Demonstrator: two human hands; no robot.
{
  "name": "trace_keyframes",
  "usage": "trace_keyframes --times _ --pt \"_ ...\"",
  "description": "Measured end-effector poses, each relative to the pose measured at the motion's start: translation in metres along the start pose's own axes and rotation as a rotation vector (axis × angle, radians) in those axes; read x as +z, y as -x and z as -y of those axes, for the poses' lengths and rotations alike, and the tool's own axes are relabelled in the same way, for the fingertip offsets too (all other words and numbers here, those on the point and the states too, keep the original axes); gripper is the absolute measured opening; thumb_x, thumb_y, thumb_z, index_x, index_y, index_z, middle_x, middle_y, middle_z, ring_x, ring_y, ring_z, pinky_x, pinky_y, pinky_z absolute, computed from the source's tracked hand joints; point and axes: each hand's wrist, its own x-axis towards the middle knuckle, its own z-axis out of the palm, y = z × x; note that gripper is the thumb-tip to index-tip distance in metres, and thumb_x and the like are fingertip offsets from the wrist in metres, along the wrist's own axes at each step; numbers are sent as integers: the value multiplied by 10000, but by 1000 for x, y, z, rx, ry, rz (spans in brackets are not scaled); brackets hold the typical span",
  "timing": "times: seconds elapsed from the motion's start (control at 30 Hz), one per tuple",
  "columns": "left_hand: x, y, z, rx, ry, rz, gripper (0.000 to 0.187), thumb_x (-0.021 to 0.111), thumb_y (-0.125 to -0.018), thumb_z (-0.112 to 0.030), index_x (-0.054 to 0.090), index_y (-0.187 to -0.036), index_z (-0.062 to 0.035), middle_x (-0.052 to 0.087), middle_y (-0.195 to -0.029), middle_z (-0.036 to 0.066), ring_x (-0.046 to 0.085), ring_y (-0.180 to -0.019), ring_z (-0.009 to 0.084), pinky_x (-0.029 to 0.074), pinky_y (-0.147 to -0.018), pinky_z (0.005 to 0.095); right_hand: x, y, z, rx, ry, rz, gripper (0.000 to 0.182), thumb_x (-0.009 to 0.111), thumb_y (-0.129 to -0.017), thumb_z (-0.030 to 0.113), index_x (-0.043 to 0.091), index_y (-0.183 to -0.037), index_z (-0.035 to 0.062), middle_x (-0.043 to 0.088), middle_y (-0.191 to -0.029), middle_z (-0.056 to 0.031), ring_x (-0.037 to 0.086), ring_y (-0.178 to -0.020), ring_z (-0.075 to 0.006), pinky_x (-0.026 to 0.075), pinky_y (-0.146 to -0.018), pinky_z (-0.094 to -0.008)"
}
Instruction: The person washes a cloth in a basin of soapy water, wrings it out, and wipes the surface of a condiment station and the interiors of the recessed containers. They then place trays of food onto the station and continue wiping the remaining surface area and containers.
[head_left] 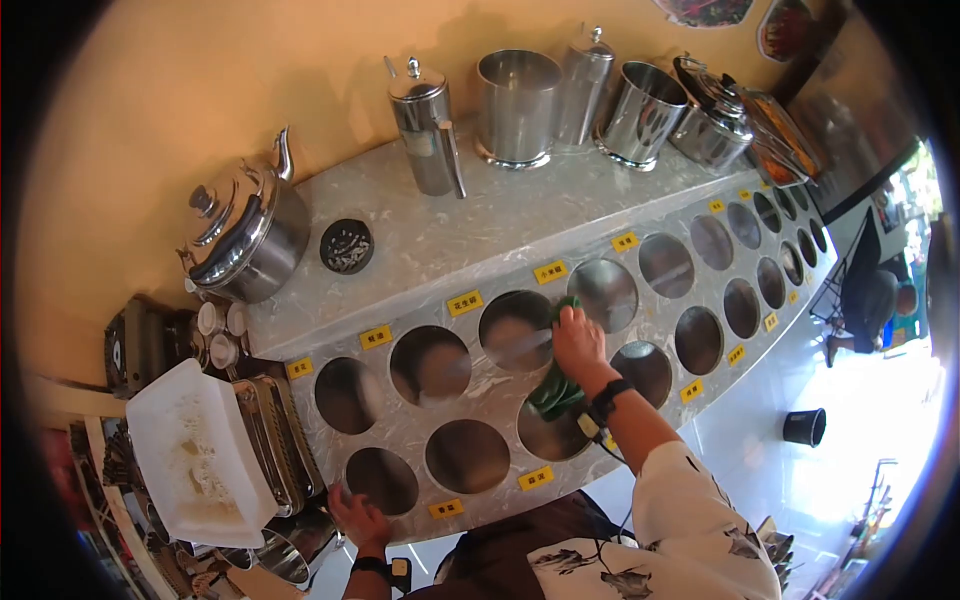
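green cloth (pixel 556 392) is hanging from the person's right hand (pixel 580 343) above the middle of a grey marbled counter (pixel 400 425), its lower folds drooping over a round opening (pixel 552 442) in the counter's near row. the right hand is gripping the cloth with closed fingers, and a bit of green is poking out above them. the left hand (pixel 360 520) is resting with loosely spread fingers at the counter's near edge, toward its left end, just beside another round opening (pixel 382 480). two rows of openings are running along the counter, and small yellow labels (pixel 465 303) are lining them. along the raised back of the counter, from left to right, a kettle (pixel 258 240), a small dark bowl (pixel 347 247) holding pale bits, a tall lidded pitcher (pixel 425 130) and several steel pots (pixel 520 110) are standing. off the counter's left end, a white tub (pixel 195 460) is sitting. beyond the counter's right end, a black bin (pixel 804 427) is standing on the floor, and another person (pixel 866 310) is appearing, too small to make out clearly.
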Motion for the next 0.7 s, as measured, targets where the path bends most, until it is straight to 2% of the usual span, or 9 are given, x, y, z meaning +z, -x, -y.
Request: trace_keyframes --times 0.17,0.33,0.43,0.57,0.6,0.67,0.7 --pt "1 -2 1 -3 -35 2 221 558 -669 -55 552 -889 -32 362 -1365 213 295 -1313 437 242 -1083 556 19 -91 5 68 119 -80 228 537 -888 264 500 -955 49 616 -887 -157 653 -802 -345 520 -718 -455" --pt "2 1 2 41 -29 -36 225 556 -676 -68 553 -898 -32 366 -1362 215 301 -1312 434 244 -1073 573 12 -100 4 30 134 -49 199 499 -897 234 524 -973 52 633 -917 -175 660 -823 -349 529 -738 -450" --pt "-3 0 0 51 -15 -35 225 561 -674 -68 552 -896 -35 374 -1365 211 302 -1316 440 249 -1071 574 2 -72 0 50 177 37 213 495 -907 256 529 -961 53 647 -907 -175 667 -816 -351 533 -736 -452" --pt "-1 1 4 72 9 -65 207 566 -675 -74 552 -879 -37 387 -1364 205 313 -1315 438 274 -1064 565 -26 -2 -5 -9 360 297 257 459 -939 296 526 -971 50 664 -841 -150 685 -805 -318 546 -708 -440" --pt "1 3 4 75 17 -71 207 566 -675 -74 552 -879 -37 387 -1364 205 313 -1315 438 274 -1064 565 -31 12 -7 -7 365 288 257 459 -939 296 526 -971 50 664 -841 -150 685 -805 -318 546 -708 -440" --pt "2 2 6 47 30 -71 196 567 -677 -73 554 -870 -39 401 -1351 207 327 -1309 433 288 -1061 556 -41 42 -14 42 376 497 277 453 -938 292 574 -968 45 671 -919 -155 690 -834 -311 550 -713 -436" --pt "2 3 7 60 35 -79 196 567 -677 -73 554 -870 -39 401 -1351 207 327 -1309 433 288 -1061 556 -50 56 -17 51 375 483 277 453 -938 292 574 -968 45 671 -919 -155 690 -834 -311 550 -713 -436"
